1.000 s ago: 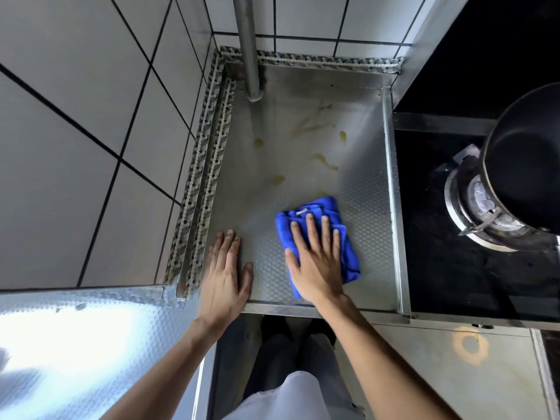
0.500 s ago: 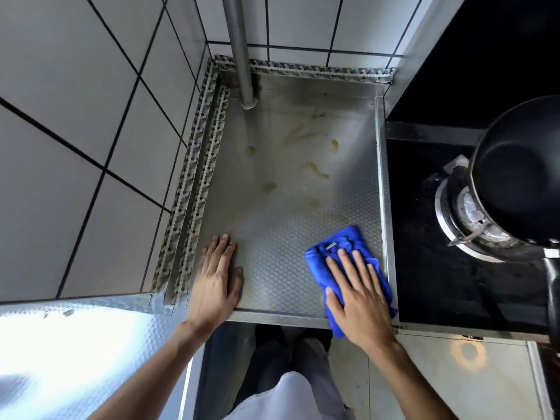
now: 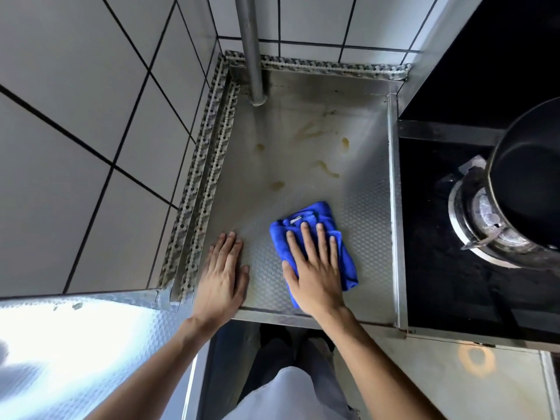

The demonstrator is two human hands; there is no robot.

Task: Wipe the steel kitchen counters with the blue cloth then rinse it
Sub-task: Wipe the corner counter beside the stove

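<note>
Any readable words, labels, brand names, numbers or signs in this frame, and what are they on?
None can be read.
blue cloth: a small white tag shows near its far edge; any print on it is too small and blurred to read.
steel counter, wall tiles, pot and burner: no markings visible.

My right hand [image 3: 315, 268] lies palm-down, fingers straight and slightly spread, pressing flat; my left hand [image 3: 222, 275] rests flat beside it, fingers together, thumb out to the side. Both bare forearms reach forward from below
</note>
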